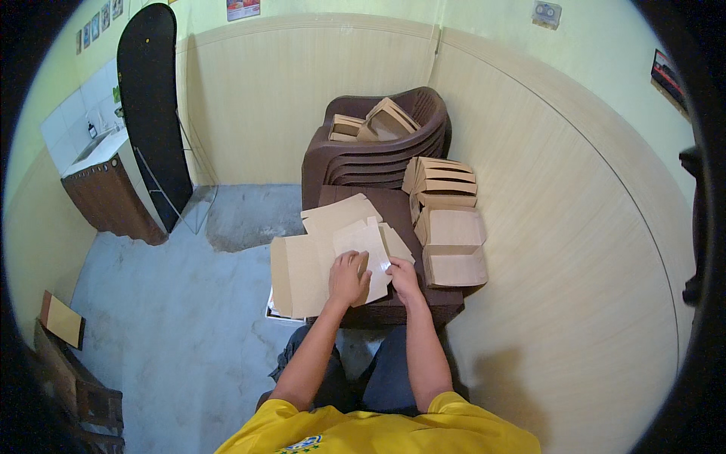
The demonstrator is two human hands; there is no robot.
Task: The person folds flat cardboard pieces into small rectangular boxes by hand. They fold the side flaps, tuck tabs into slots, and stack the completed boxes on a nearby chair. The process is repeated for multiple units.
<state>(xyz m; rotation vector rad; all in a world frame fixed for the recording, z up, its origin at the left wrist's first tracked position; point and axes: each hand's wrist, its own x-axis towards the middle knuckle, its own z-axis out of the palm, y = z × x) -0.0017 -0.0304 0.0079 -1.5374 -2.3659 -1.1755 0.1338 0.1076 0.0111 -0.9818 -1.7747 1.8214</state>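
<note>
Black ironing board (151,113) upright beside sink (112,144).

flat carton (291,276): matt cardboard | chairs (355,165): smooth plastic | shirt (393,430): cloth

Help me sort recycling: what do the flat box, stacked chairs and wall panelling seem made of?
Flat box: probably cardboard, matte; brown with creased flaps.
Stacked chairs: likely moulded plastic, low sheen; rounded, uniformly brown, nested arms.
Wall panelling: perhaps wood laminate or printed plastic, smooth; pale, finely streaked.
</note>
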